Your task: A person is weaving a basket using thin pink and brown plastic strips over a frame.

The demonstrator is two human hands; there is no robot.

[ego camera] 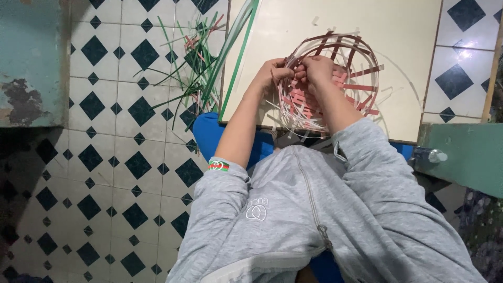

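1. The half-woven basket (335, 78), made of dark red and white flat strips, rests on the pale bench (403, 36), tipped so its open mouth faces the person, with its near edge overhanging toward the person's lap
2. The left hand (272, 73) sits at the basket's near-left rim, its grip clenched on a bundle of white strips (285, 97) where they rise from the weave
3. The right hand (317, 68) lies just beside the left hand, a little further inside the basket mouth, its grip pinched on the strips at the same spot on the rim; exactly which strip it holds cannot be told
4. The 2 hands touch or nearly touch, so the working point lies directly between them, on the side of the basket nearest the left hand
5. The basket's red upright ribs curve away from the hands toward the far-right rim, and loose strip ends (374, 105) stick out on the right side of the basket, well apart from both grips
6. To the left of the basket, long green strips (230, 47) lie across the bench edge and spill onto the tiled floor (105, 131), their long axis running from the basket's far left down toward the floor
7. A clear plastic bottle (429, 154) lies to the right of and below the basket, on a green ledge (466, 157)
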